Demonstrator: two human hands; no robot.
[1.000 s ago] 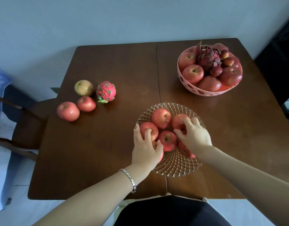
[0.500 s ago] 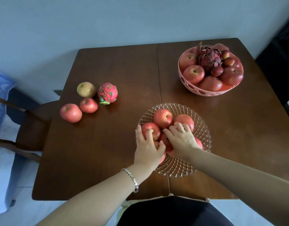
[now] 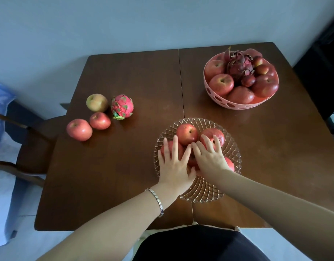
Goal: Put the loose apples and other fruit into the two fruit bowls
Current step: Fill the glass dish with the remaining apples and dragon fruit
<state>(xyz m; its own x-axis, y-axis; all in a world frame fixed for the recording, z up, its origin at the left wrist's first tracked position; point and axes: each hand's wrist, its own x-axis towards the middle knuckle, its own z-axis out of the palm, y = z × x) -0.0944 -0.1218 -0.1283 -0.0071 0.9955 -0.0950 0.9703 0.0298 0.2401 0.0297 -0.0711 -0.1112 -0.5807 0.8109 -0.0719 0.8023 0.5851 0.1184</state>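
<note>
Fingers now spread, hands (image 3: 192, 162) atop bowl's apples (image 3: 187, 133)

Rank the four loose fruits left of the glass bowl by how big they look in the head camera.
1. Far-left red apple
2. Pink dragon fruit and yellow-green apple, which look about alike
3. Smaller red apple

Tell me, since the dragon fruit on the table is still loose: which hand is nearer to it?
Left. The left hand rests in the glass bowl, nearer the dragon fruit; the right hand lies beyond it.
</note>
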